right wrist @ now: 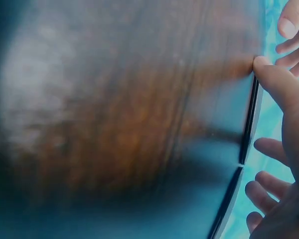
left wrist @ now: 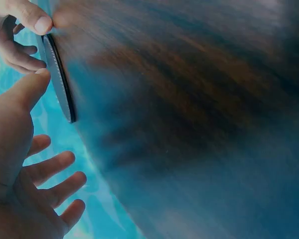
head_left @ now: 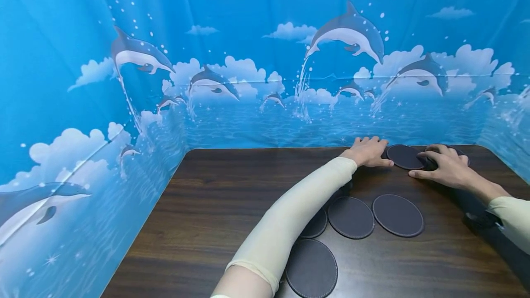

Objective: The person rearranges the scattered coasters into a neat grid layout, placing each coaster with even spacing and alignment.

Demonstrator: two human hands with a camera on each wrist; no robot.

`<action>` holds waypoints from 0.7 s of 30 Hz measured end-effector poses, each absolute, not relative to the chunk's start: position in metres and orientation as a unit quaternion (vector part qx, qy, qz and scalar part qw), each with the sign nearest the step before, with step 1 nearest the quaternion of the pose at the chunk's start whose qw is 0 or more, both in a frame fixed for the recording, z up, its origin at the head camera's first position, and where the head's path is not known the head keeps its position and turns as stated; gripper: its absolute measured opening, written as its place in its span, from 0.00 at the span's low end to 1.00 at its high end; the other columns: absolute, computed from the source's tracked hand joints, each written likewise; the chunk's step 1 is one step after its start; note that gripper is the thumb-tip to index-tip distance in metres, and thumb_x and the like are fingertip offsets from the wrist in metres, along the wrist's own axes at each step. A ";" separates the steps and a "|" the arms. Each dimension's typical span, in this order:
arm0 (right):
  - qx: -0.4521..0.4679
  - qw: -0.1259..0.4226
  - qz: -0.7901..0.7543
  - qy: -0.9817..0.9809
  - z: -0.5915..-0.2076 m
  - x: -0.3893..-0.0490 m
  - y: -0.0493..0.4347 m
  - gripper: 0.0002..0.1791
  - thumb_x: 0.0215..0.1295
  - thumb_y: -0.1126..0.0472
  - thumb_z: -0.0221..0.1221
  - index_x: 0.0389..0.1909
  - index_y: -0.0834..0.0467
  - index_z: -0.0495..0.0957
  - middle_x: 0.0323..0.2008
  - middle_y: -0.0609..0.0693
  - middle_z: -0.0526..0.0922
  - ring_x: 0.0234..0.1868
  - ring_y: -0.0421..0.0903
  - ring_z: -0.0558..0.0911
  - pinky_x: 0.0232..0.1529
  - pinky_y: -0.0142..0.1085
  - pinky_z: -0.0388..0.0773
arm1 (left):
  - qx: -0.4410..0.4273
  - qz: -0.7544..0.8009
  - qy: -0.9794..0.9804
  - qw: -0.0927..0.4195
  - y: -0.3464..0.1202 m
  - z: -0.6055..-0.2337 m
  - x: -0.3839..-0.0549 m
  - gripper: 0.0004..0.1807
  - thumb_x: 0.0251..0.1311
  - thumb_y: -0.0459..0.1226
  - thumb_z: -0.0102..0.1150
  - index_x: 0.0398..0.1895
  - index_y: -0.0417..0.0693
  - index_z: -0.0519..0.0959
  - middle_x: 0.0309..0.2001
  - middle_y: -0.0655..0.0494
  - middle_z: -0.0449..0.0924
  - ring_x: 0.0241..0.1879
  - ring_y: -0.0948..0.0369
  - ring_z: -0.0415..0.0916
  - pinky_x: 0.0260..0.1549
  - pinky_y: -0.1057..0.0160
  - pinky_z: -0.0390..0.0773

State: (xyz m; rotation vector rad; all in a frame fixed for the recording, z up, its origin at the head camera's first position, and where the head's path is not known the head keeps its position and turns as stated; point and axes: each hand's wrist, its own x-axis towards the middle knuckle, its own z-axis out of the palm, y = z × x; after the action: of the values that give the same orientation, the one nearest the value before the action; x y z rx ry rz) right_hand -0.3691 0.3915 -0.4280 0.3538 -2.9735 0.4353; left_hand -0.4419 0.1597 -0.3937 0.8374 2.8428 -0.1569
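Note:
At the table's far edge, a round dark coaster (head_left: 403,156) with a stitched rim lies between my two hands. My left hand (head_left: 368,151) rests to its left with the fingers stretched out and the thumb pointing toward it. On its right side, my right hand (head_left: 449,167) arches over the rim, thumb at the near edge and fingers spread. In the right wrist view the right thumb meets the edge of one coaster (right wrist: 249,119). A second coaster (right wrist: 225,206) adjoins that one and is partly hidden beneath the right hand in the head view.
Nearer on the brown wooden table (head_left: 215,206) lie more coasters: one in the middle (head_left: 351,217), one to the right (head_left: 398,215), one partly behind the left sleeve (head_left: 315,224) and one in front (head_left: 312,268). A blue dolphin-print curtain (head_left: 265,59) stands behind the table.

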 end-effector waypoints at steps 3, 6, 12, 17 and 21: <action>0.115 0.049 0.152 -0.980 -0.426 -0.373 0.394 0.50 0.61 0.32 0.66 0.64 0.73 0.71 0.64 0.78 0.55 0.60 0.79 0.55 0.43 0.67 0.55 | 0.267 -0.057 0.958 0.083 0.163 -0.397 -0.444 0.42 0.66 0.70 0.43 0.81 0.77 0.47 0.77 0.73 0.48 0.76 0.67 0.46 0.71 0.57 0.47; 0.107 0.045 0.155 -0.981 -0.423 -0.374 0.401 0.50 0.60 0.33 0.67 0.64 0.73 0.70 0.64 0.78 0.55 0.60 0.80 0.54 0.43 0.67 0.55 | 0.257 -0.054 0.961 0.084 0.169 -0.401 -0.444 0.41 0.66 0.71 0.42 0.80 0.77 0.50 0.77 0.73 0.49 0.75 0.66 0.47 0.71 0.57 0.48; 0.093 0.036 0.141 -0.985 -0.420 -0.377 0.419 0.52 0.59 0.32 0.67 0.63 0.74 0.69 0.63 0.79 0.54 0.58 0.81 0.55 0.41 0.67 0.56 | 0.243 -0.054 0.963 0.101 0.185 -0.406 -0.445 0.36 0.66 0.72 0.41 0.74 0.76 0.63 0.75 0.73 0.52 0.74 0.64 0.50 0.71 0.55 0.49; 0.097 0.022 0.129 -0.987 -0.423 -0.382 0.425 0.53 0.58 0.31 0.67 0.64 0.74 0.69 0.62 0.79 0.55 0.57 0.82 0.56 0.41 0.67 0.58 | 0.253 -0.045 0.961 0.103 0.188 -0.406 -0.444 0.27 0.63 0.72 0.44 0.56 0.75 0.77 0.71 0.72 0.58 0.70 0.63 0.56 0.70 0.56 0.49; 0.101 0.018 0.130 -0.986 -0.424 -0.386 0.424 0.54 0.57 0.31 0.67 0.64 0.74 0.68 0.62 0.79 0.55 0.57 0.82 0.56 0.41 0.68 0.58 | 0.260 -0.037 0.960 0.100 0.182 -0.405 -0.442 0.25 0.62 0.72 0.47 0.48 0.73 0.79 0.69 0.72 0.60 0.67 0.64 0.58 0.69 0.57 0.48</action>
State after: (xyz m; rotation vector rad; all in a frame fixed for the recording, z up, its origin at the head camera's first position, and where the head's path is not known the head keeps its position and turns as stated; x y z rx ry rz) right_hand -0.3862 0.4237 -0.4238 0.3148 -3.0626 0.4046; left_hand -0.4418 0.1817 -0.4046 0.7672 2.8367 -0.1092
